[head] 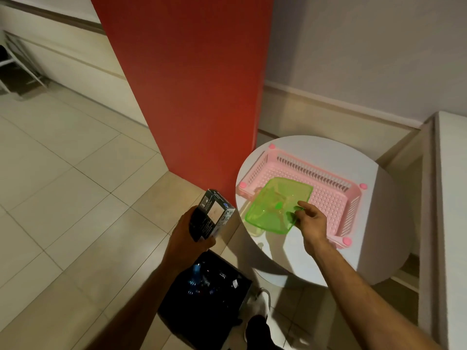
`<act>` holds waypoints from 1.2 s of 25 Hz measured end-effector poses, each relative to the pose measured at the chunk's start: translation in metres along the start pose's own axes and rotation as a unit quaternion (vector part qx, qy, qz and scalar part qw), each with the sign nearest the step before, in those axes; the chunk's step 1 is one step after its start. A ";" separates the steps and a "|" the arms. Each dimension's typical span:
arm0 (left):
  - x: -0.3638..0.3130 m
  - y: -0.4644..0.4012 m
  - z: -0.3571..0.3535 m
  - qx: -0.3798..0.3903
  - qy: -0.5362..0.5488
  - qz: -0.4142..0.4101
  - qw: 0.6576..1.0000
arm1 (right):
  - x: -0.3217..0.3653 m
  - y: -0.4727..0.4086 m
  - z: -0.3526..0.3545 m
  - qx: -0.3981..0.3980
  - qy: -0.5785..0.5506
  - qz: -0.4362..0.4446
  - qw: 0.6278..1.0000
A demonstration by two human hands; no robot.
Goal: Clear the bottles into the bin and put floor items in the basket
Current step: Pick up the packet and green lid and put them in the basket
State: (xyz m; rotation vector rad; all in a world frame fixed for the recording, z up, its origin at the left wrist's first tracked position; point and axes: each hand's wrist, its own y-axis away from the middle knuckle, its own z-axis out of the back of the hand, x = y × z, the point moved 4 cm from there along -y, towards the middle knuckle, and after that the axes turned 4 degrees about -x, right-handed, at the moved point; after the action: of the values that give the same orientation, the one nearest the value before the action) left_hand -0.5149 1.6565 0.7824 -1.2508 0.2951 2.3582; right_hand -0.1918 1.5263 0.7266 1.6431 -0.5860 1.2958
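A pink perforated basket point(328, 195) lies on a round white table point(353, 157). My right hand point(309, 221) pinches the near corner of a translucent green plastic tray point(275, 208), which tilts over the basket's near-left rim. My left hand point(188, 233) grips a dark printed box point(214, 213) held above the floor, left of the table. Below my arms stands a black bin point(209, 299) with plastic bottles point(195, 276) inside it.
A red pillar point(182, 84) rises just behind the box and left of the table. Beige floor tiles point(63, 185) spread out to the left. A white cabinet edge point(449, 198) runs along the right. My white shoe point(260, 304) is beside the bin.
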 end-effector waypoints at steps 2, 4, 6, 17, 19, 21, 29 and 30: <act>-0.004 -0.026 -0.009 0.007 -0.004 0.013 1.000 | 0.005 -0.032 -0.014 -0.012 -0.008 -0.013 1.000; -0.009 -0.049 -0.021 0.007 -0.009 0.022 1.000 | 0.009 -0.062 -0.027 -0.019 -0.017 -0.031 0.999; -0.009 -0.066 -0.030 0.008 -0.010 0.036 0.999 | 0.012 -0.091 -0.042 -0.015 -0.009 -0.048 0.999; 0.016 -0.088 -0.036 -0.006 -0.040 0.121 0.992 | 0.004 -0.177 -0.091 -0.136 0.038 -0.131 0.981; 0.018 -0.092 -0.035 -0.011 -0.044 0.126 0.991 | 0.000 -0.180 -0.098 -0.109 0.038 -0.152 0.982; 0.014 -0.098 -0.037 -0.011 -0.045 0.123 0.991 | 0.000 -0.176 -0.105 -0.068 0.032 -0.173 0.982; 0.000 -0.128 -0.058 0.035 -0.038 0.108 0.993 | 0.005 -0.167 -0.084 0.071 0.114 -0.194 0.972; -0.002 -0.131 -0.063 0.047 -0.042 0.100 0.993 | 0.009 -0.161 -0.079 0.074 0.091 -0.198 0.973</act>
State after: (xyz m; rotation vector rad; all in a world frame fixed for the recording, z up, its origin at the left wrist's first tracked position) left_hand -0.4048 1.7463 0.7516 -1.1216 0.5199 2.5253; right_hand -0.0968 1.6702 0.6758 1.6359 -0.0437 1.1931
